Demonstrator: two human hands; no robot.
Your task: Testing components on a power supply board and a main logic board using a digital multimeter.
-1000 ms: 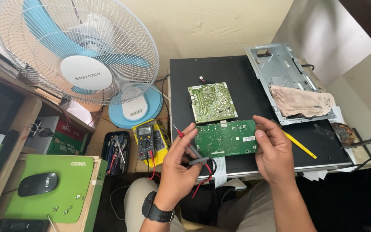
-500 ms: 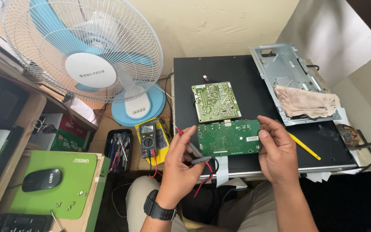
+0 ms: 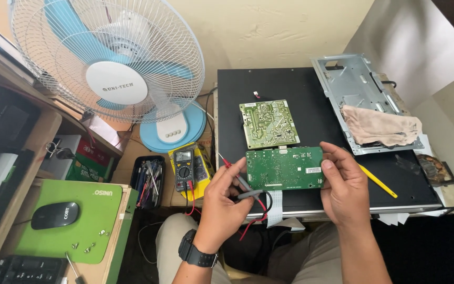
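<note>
The circuit board [image 3: 285, 168] held at the near edge of the black panel [image 3: 311, 89] is dark green with tiny silver dots. Behind it on the panel, a second board [image 3: 267, 123] is paler, yellowish green with pale tracing. Right of the panel lie a grey metal plate [image 3: 350, 84], a beige cloth [image 3: 380, 128] and a yellow pencil [image 3: 377, 181]. Left of the panel: a yellow and black meter [image 3: 187, 167], a white fan [image 3: 109, 58] with light blue blades, a green mat [image 3: 82, 221] and a black mouse [image 3: 54, 214].
</note>
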